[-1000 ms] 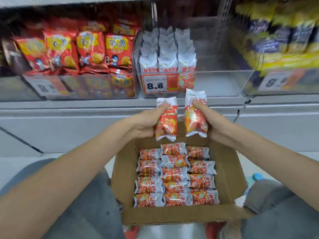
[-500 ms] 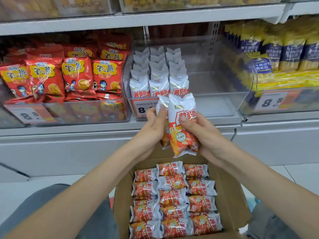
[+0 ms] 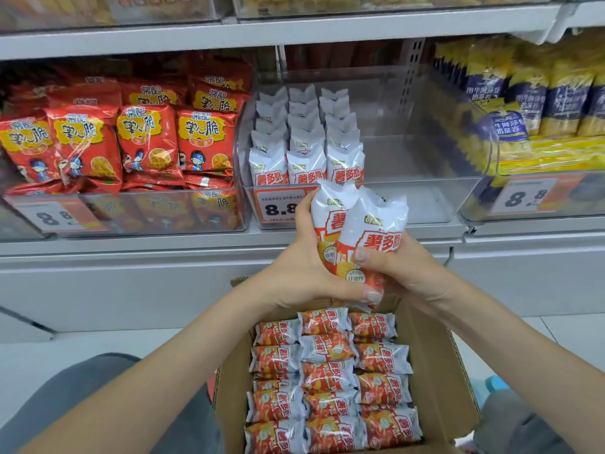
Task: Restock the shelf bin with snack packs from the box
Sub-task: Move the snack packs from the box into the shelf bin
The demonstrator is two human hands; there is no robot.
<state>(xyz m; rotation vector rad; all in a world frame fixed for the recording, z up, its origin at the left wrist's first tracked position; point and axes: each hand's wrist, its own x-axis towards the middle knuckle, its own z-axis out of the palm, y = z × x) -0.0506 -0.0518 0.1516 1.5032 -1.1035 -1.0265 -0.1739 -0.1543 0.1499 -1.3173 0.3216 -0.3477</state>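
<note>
Your left hand and right hand grip 2 upright white-and-orange foil snack packs together | above open brown cardboard box | before clear plastic shelf bin, part-filled.

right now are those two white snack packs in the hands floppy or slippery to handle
Probably puffy rather than floppy: the two snack packs stand upright in the left hand and right hand. Their glossy film looks slippery. Likely light, since fingers alone hold both.

the brown cardboard box is cut off by the bottom edge; the orange price label is partly hidden behind the left hand.
</note>
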